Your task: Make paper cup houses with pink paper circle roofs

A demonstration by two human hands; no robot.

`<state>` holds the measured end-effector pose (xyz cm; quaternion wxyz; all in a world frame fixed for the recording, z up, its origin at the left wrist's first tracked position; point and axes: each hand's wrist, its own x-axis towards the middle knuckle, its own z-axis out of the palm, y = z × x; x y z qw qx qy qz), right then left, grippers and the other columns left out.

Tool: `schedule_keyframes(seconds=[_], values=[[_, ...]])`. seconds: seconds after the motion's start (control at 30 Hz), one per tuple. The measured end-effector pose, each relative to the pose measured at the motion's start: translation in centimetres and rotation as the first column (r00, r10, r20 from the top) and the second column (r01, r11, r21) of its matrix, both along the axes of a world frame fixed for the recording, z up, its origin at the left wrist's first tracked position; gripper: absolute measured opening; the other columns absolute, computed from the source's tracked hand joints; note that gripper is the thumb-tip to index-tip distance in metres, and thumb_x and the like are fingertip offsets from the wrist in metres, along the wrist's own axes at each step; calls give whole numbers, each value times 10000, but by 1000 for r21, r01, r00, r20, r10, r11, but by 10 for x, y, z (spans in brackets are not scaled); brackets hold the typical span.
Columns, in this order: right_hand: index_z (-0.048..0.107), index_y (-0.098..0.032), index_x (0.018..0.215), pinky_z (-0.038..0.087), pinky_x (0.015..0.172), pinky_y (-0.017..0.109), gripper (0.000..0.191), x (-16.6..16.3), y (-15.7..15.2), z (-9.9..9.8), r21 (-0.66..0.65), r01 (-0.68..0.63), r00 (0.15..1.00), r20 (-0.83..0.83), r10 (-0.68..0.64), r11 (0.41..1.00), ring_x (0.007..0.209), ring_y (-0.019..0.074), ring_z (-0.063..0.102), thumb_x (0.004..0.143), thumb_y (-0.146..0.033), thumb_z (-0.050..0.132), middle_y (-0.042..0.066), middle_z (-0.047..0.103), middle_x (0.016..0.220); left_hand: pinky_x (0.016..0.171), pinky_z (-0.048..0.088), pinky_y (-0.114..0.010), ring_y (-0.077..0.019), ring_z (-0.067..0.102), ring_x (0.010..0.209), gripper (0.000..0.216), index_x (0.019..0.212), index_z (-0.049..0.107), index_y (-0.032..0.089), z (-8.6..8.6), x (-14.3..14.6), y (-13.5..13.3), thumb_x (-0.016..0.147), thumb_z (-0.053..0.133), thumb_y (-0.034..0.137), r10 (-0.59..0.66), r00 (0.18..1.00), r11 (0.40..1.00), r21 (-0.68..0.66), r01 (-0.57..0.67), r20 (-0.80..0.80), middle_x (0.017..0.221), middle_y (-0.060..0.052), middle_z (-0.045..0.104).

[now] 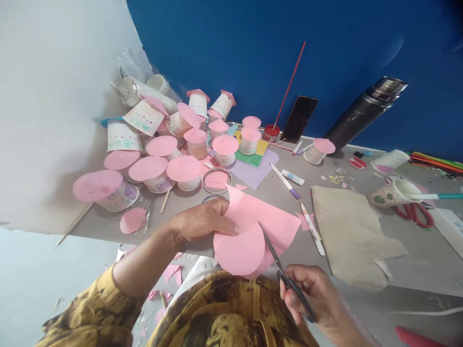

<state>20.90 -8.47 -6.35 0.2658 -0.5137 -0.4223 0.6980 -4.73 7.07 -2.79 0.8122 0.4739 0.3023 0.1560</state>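
Observation:
My left hand [208, 219] grips a sheet of pink paper [278, 217], thumb on top. A rounded disc shape [240, 248] is partly cut out of the sheet, its lower edge curved. Black-handled scissors [294, 291] sit in my right hand [314, 294], fingers through the loops. Their blades lie along the right side of the curve, on the paper. Just beyond the left hand, a roll of tape [217, 180] lies on the table. Paper cups with pink disc tops [183, 173] crowd the table to the left.
Stacked white cups in plastic [146, 91] stand at the back left. A phone [299, 118] and dark flask [361, 113] lean against the blue wall. Markers [311, 229], a beige cloth [350, 236], a cup with a brush [394, 192] and red-handled scissors [415, 214] lie right.

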Motion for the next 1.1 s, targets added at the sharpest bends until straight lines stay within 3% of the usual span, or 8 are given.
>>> schedule_keyframes(seconds=[0.33, 0.63, 0.73, 0.8, 0.87, 0.97, 1.03, 1.1], values=[[628, -150, 765, 332, 511, 209, 639, -1, 3, 3, -31, 1, 1000, 11, -1, 1000, 477, 69, 452, 721, -775, 755, -25, 551, 559, 598, 494, -244, -171, 646, 664, 218, 788, 796, 106, -1, 0, 1, 659, 826, 280, -73, 997, 997, 41, 72, 23, 779, -89, 764], [599, -168, 715, 316, 466, 215, 618, -1, 0, -7, -4, 50, 999, -21, -50, 999, 464, 73, 420, 725, -765, 760, -37, 506, 537, 514, 449, -224, -150, 620, 583, 232, 734, 770, 95, 0, 1, 1, 675, 858, 301, -38, 998, 999, -21, 39, 51, 703, -86, 738], [624, -159, 758, 315, 483, 226, 622, 3, 0, -15, 28, 21, 999, -34, -20, 999, 462, 74, 406, 750, -771, 733, -22, 534, 531, 485, 455, -223, -144, 604, 532, 299, 713, 743, 90, -4, 1, -4, 730, 843, 371, 92, 994, 993, -76, -87, 53, 638, -82, 693], [624, -159, 769, 308, 501, 237, 619, 3, 1, -15, 44, 43, 999, -24, -42, 998, 462, 78, 395, 770, -771, 714, -16, 541, 509, 467, 462, -218, -132, 589, 502, 355, 761, 735, 103, -8, 4, -14, 772, 818, 448, 249, 957, 966, -104, -235, 152, 617, -56, 657], [611, -165, 753, 296, 515, 246, 619, 0, 5, -11, 51, 110, 994, -12, -110, 993, 469, 84, 388, 771, -777, 706, -15, 533, 485, 455, 483, -228, -136, 599, 512, 459, 964, 751, 135, -13, 9, -30, 766, 806, 546, 416, 857, 910, -146, -389, 303, 709, -46, 677], [585, -176, 707, 260, 509, 256, 644, -10, 10, -5, 54, 185, 983, -27, -184, 981, 458, 84, 358, 732, -807, 710, -18, 507, 453, 523, 536, -272, -169, 636, 659, 645, 1157, 715, 188, -26, 22, -61, 690, 845, 613, 538, 738, 840, -188, -508, 408, 947, -80, 718], [569, -182, 681, 238, 501, 259, 662, -15, 11, -5, 54, 201, 979, -47, -199, 978, 444, 79, 329, 709, -830, 705, -24, 487, 438, 568, 510, -263, -142, 598, 625, 659, 1140, 709, 171, -36, 32, -78, 666, 871, 600, 544, 752, 835, -152, -529, 372, 850, -66, 709], [569, -181, 672, 238, 506, 262, 659, -17, 10, -11, 67, 190, 981, -53, -186, 980, 450, 78, 326, 722, -826, 698, -23, 491, 446, 579, 475, -245, -127, 581, 611, 490, 969, 713, 152, -44, 42, -88, 712, 864, 541, 568, 786, 822, -118, -557, 243, 758, -56, 690]])
